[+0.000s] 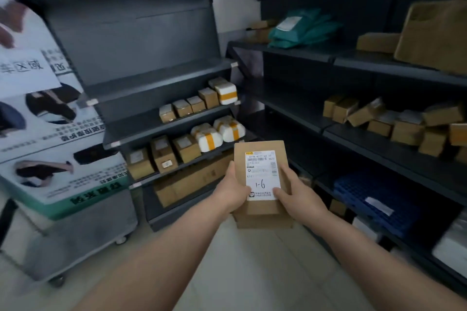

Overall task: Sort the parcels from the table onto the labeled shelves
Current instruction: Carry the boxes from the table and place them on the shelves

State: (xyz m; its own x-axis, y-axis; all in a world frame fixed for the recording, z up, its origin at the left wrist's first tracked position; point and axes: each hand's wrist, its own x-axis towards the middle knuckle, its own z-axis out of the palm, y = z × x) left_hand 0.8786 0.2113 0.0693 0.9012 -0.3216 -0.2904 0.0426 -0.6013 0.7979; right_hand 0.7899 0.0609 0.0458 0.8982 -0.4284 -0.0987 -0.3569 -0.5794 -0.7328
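Biggest risk imo: misfile. Label on box reads 1-6 in pen, but shelf tags too blurry to read. Second: lower shelves of left rack are packed with small boxes, so a shove could knock some off. Box is in the air out front, between left rack and right rack, touching neither. Left hand grips left edge, right hand holds lower right corner, thumb on label. Both arms reach forward.

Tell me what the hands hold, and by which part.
A brown cardboard parcel, label marked 1-6: left hand grips its left edge, right hand its lower right edge.
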